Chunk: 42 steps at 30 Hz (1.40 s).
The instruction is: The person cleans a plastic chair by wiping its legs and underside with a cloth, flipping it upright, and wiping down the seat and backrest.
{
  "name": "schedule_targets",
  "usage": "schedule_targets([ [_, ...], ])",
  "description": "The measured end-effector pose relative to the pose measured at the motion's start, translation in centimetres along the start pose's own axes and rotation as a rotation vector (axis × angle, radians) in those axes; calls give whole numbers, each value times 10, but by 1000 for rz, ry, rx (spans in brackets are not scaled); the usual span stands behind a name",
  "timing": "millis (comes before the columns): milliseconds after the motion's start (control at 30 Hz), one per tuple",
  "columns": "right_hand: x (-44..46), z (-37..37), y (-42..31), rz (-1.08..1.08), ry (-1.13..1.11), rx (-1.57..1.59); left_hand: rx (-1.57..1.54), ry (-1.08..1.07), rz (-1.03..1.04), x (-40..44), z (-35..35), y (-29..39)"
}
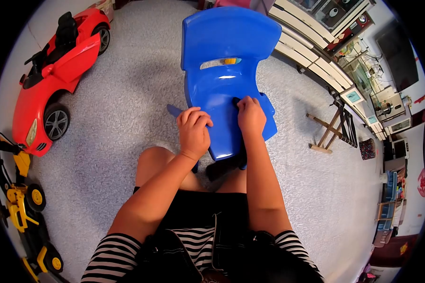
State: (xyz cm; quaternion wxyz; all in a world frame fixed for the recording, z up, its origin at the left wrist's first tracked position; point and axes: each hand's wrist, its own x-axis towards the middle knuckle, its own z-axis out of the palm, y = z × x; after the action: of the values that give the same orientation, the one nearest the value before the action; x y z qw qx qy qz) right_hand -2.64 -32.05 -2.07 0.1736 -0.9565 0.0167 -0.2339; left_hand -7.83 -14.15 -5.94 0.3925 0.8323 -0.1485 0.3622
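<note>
A blue plastic chair stands before my knees, its backrest away from me and a slot cut through it. My left hand rests at the left edge of the seat, its fingers bent over the rim. Over the right part of the seat, my right hand is closed on a black strip of material. One end of that black strip pokes out past the fingers. More dark material hangs below the seat's front edge; whether it is the same piece I cannot tell.
On the left are a red toy car with its door out and a yellow-and-black toy digger. A folding stool stands on the grey carpet at right. White drawers line the back right.
</note>
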Motion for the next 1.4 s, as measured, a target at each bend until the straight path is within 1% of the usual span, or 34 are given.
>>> schedule_targets([
  [67,2,2,1,19,-5,-36,1,0,-6,0,-1,0],
  [133,-11,0,-9,-47,-7,-27,0,-4,-15,-1,-1,2],
  [167,-22,-4,-14,-78,-46,7,-1,-9,-18,0,-1,2],
  [267,-61,-20,-37,-179,-69,124,-7,-4,-20,-3,2,-1],
  [400,-77,-33,-36,-157,-54,200,-3,15,4,-2,3,-1],
  [467,-62,-27,-18,-123,2,63,-5,9,11,-3,2,-1],
  [500,-52,-24,-9,-60,8,46,-3,12,18,-1,2,-1],
  [533,-43,-22,1,-60,16,48,-3,15,26,0,1,-1],
  [600,-29,-23,21,-19,-79,219,35,-14,10,-1,1,0],
  [633,-23,-37,21,101,-205,436,40,-4,12,-1,0,-1],
  [667,-21,-51,21,186,-261,538,38,-15,13,-1,1,-1],
  [733,-13,-84,16,259,-274,740,33,-19,5,1,1,-2],
  [800,2,-139,-4,145,-251,937,32,-2,6,-1,4,-1],
  [867,25,-177,-20,13,46,1239,30,2,4,-4,7,-3],
  [933,46,-218,-39,-59,352,1441,41,17,5,-2,7,-3],
  [1000,60,-243,-56,-246,552,1570,44,2,0,-2,3,-2],
  [1033,64,-241,-56,-251,549,1570,44,7,-1,-1,3,-2],
  [1100,67,-228,-48,-275,600,1509,44,6,8,-1,2,-2],
  [1133,65,-208,-47,-98,619,1391,46,12,8,-1,3,-2],
  [1167,63,-183,-26,-20,394,1188,41,16,18,-1,3,-2],
  [1200,51,-159,-18,-55,152,1015,38,19,24,-2,3,-3],
  [1233,37,-150,-20,67,-164,718,44,20,18,-1,2,-2],
  [1267,23,-116,-10,9,-183,435,37,12,11,-1,1,-1],
  [1300,6,-92,-6,-120,-148,233,27,1,5,-1,1,0],
  [1333,-10,-67,-2,-322,-8,42,26,-7,3,-2,2,-1],
  [1367,-30,-52,-5,-259,-93,21,24,3,-4,-3,4,-2],
  [1400,-46,-30,-5,-237,-111,16,22,14,-9,-4,6,-3],
])
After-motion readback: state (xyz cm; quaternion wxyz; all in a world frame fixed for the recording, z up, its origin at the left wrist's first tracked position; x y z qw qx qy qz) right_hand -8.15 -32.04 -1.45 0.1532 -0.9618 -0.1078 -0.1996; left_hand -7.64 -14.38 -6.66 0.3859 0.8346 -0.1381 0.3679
